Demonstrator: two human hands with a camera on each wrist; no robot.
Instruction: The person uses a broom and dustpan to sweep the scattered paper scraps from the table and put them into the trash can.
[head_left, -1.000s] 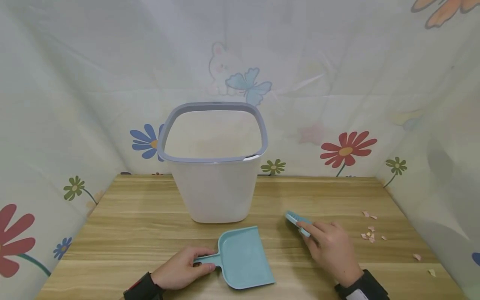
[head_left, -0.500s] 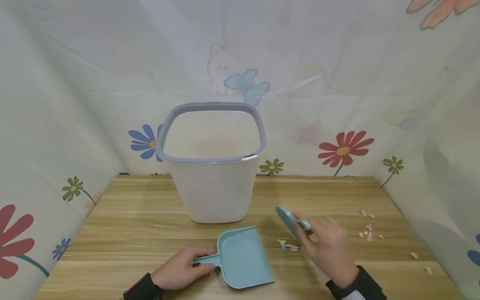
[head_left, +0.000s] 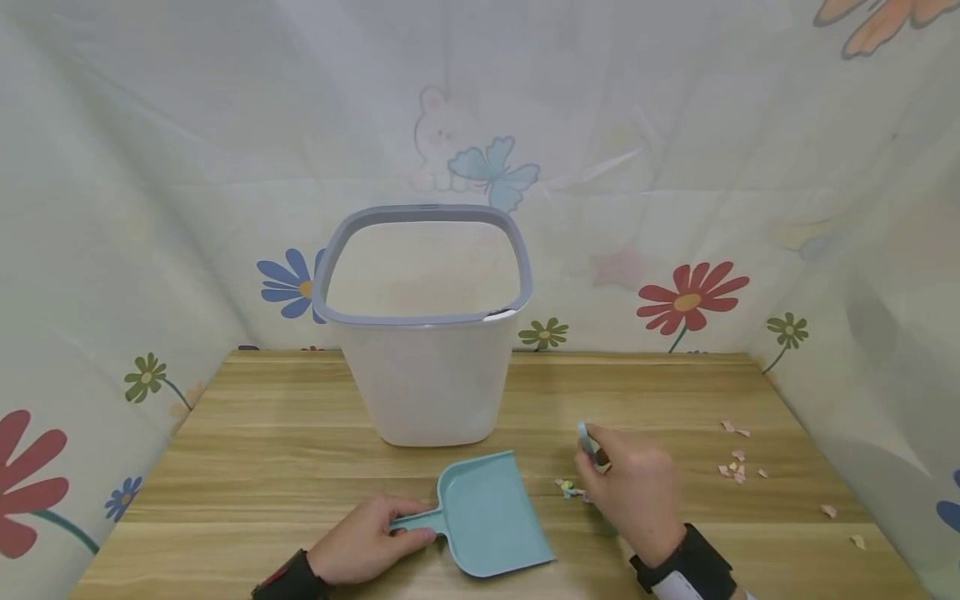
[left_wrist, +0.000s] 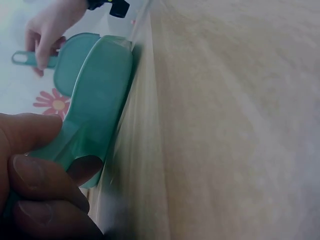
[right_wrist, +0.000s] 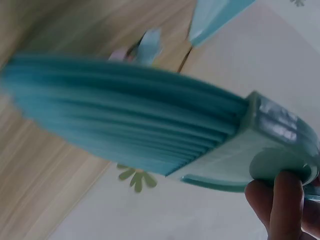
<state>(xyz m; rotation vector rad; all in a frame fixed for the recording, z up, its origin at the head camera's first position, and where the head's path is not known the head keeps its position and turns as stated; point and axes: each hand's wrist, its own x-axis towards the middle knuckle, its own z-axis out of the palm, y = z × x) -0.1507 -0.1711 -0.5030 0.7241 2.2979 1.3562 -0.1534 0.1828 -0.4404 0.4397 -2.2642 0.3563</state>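
On the left, my left hand (head_left: 367, 542) pinches the handle of a light-blue dustpan (head_left: 495, 521), thumb and fingers on either side of it. The pan lies on the wooden table with its straight lip facing right. My right hand (head_left: 637, 492) grips a matching hand brush, mostly hidden by the hand in the head view. In the right wrist view the brush's bristles (right_wrist: 125, 110) fan out over the wood. A small cluster of pale and coloured scraps (head_left: 568, 489) lies between the pan's lip and the brush.
A white bin (head_left: 442, 383) with a grey-blue rim stands behind the dustpan. More pinkish scraps (head_left: 735, 471) are scattered on the table's right side. Flower-printed cloth (head_left: 600, 208) hangs around the back and sides of the wooden table (head_left: 300, 433).
My right hand lifted and turned the brush, uncovering the scraps, then lowered and moved slightly left toward the dustpan. My left hand and the dustpan shifted slightly right.
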